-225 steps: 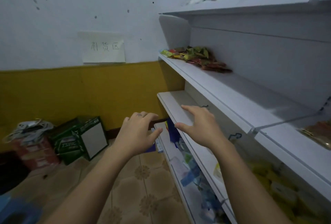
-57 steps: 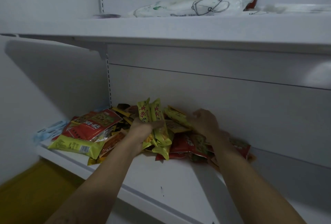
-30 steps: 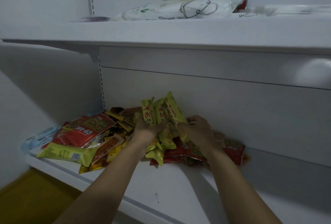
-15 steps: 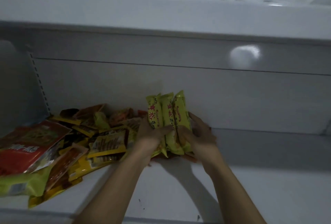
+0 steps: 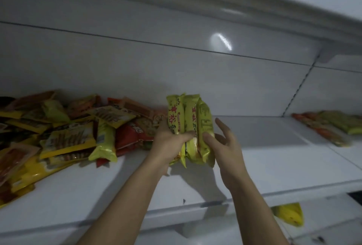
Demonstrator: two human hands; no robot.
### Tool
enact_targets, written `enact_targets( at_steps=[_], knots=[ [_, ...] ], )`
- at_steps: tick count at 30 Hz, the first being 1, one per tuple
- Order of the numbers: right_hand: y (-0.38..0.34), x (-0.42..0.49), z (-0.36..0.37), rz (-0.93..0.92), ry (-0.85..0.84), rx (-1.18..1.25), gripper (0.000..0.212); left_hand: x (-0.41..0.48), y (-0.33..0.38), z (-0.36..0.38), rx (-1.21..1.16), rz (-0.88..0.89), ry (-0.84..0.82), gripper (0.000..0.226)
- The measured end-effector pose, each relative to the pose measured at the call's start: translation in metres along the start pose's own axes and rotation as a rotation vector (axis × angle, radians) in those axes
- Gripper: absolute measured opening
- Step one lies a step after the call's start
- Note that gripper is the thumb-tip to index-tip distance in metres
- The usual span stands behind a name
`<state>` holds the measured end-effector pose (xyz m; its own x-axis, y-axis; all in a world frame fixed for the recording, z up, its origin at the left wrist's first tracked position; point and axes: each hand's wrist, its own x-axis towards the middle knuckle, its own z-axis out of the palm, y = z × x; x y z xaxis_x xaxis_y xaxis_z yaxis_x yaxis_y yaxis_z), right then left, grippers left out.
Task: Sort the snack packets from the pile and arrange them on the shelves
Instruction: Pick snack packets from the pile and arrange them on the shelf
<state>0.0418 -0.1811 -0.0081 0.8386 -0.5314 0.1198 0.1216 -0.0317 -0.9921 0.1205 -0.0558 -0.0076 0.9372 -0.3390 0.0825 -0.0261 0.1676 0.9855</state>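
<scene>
White shelf (image 5: 274, 156) before you carries the snack pile (image 5: 68, 133) at left. Just right of it, three yellow-green packets (image 5: 188, 115) stand upright in your left hand (image 5: 166, 142), fingers wrapped round them; your right hand (image 5: 229, 146) touches their side, fingers spread.

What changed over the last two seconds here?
The left hand went from gripping two green packets to three and carried them right, off the pile, over bare shelf. The right hand left the pile and now touches them, fingers spread. The pile stays put.

Three yellow-green packets (image 5: 189, 125) between hands (image 5: 169, 144) (image 5: 225, 146)
</scene>
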Motion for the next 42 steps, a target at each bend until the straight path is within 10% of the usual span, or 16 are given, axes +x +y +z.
enact_targets(
  at_steps=[24, 33, 42],
  knots=[
    [-0.014, -0.095, -0.296, -0.115, 0.176, -0.11, 0.032, -0.117, -0.034, 0.287, 0.098, -0.101, -0.253, 0.045],
    [-0.021, -0.142, -0.389, -0.127, 0.277, -0.096, 0.033, -0.15, -0.051, 0.38, 0.1, -0.138, -0.445, 0.086],
    [-0.013, -0.141, -0.465, -0.061, 0.508, -0.041, 0.054, -0.153, -0.064, 0.464, 0.123, -0.144, -0.558, 0.058]
  ],
)
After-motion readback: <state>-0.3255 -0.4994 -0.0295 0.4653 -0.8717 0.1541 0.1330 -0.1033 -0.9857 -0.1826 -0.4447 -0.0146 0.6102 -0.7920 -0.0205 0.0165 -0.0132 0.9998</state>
